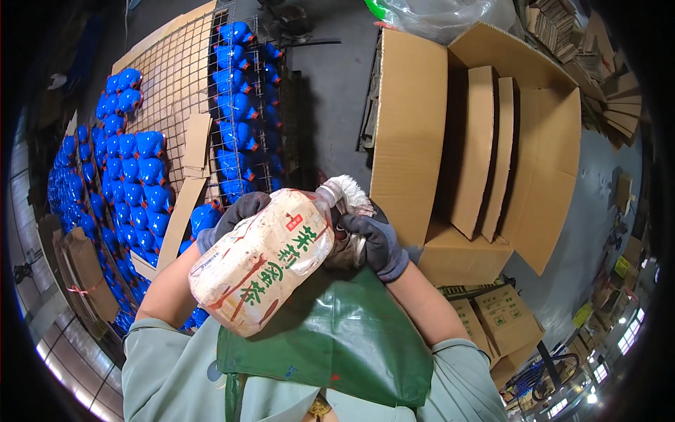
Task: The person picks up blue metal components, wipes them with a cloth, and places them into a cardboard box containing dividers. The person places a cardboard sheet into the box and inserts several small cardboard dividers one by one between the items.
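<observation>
A large plastic drink bottle (264, 260), its pale label stained with reddish-brown streaks, is held tilted in front of my chest, its neck toward the upper right. My left hand (238, 216), in a dark grey glove, is closed round the bottle's far side; some fingers are hidden behind it. At the bottle's mouth, my gloved right hand (378, 245) grips a crumpled rag (349, 193), white above and dirty brown below. Whether the rag goes into the mouth cannot be made out. Below the hands hangs my green apron (337, 330).
To the left, rows of shiny blue rounded items (130, 176) lie by a wire mesh rack (183, 84) with cardboard strips (184, 225). On the right stands an open cardboard carton (408, 133) with upright dividers (472, 148). Clear plastic sheeting (443, 17) lies beyond; smaller boxes (499, 316) sit lower right.
</observation>
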`<state>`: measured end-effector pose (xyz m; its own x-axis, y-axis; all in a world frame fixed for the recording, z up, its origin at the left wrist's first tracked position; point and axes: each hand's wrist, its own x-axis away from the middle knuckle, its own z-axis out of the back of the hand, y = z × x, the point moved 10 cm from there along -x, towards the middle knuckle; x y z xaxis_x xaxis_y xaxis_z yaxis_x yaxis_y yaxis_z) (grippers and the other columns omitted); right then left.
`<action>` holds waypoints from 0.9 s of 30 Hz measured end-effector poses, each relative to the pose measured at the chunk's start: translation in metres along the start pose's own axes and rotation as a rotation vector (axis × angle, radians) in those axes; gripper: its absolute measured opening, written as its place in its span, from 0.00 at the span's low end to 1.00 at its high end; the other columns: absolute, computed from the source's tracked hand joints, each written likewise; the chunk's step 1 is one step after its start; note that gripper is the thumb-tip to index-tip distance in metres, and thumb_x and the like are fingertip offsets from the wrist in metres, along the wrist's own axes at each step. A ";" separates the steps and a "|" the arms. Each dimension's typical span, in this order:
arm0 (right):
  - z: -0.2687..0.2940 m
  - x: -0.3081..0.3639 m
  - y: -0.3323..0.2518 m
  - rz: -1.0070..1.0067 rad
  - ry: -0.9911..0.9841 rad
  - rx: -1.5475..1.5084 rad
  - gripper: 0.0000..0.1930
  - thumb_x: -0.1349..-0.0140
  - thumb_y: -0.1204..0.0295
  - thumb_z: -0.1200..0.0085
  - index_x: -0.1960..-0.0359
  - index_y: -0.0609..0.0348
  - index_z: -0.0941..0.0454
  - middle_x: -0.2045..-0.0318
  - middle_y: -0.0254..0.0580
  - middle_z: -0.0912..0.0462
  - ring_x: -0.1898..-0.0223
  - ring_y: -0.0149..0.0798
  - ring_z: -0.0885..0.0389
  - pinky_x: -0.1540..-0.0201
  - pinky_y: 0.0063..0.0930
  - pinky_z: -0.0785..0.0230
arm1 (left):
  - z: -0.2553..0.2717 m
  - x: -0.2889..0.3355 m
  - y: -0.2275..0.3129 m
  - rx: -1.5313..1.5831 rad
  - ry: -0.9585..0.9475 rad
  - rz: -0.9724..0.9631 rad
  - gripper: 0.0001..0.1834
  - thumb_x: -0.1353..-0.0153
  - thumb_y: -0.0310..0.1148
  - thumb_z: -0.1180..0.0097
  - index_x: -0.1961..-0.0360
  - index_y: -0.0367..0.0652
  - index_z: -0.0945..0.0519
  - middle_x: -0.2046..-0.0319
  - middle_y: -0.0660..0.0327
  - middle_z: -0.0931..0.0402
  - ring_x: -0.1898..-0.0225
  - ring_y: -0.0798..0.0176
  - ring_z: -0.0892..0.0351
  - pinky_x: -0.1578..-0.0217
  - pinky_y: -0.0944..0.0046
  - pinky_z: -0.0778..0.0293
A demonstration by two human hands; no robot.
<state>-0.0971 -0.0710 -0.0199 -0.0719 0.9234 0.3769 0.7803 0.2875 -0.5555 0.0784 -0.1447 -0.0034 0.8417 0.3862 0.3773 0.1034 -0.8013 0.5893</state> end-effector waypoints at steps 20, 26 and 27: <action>0.055 0.010 0.024 -0.005 0.364 0.307 0.14 0.37 0.76 0.51 0.53 0.75 0.25 0.67 0.48 0.21 0.60 0.46 0.19 0.50 0.41 0.24 | 0.384 0.132 0.267 -0.914 1.278 -1.013 0.59 0.59 0.30 0.18 0.30 0.37 0.45 0.34 0.53 0.39 0.34 0.55 0.36 0.34 0.58 0.37; 0.023 0.001 0.025 -0.117 0.393 0.294 0.23 0.36 0.64 0.45 0.46 0.71 0.29 0.60 0.45 0.21 0.59 0.40 0.19 0.50 0.35 0.24 | 0.316 0.175 0.218 -1.026 1.502 -0.606 0.48 0.49 0.42 0.25 0.32 0.35 0.38 0.35 0.47 0.37 0.35 0.53 0.35 0.37 0.59 0.35; 0.021 -0.002 0.018 -0.063 0.352 0.507 0.33 0.37 0.55 0.40 0.40 0.68 0.33 0.56 0.42 0.21 0.59 0.34 0.20 0.50 0.29 0.25 | 0.272 0.175 0.200 -1.081 1.405 -0.586 0.37 0.43 0.42 0.30 0.37 0.37 0.29 0.45 0.55 0.27 0.46 0.61 0.29 0.43 0.63 0.30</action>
<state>-0.0964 -0.0620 -0.0462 0.1687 0.7863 0.5944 0.3826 0.5036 -0.7746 0.3905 -0.3614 -0.0136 -0.2278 0.9675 -0.1094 -0.6309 -0.0611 0.7734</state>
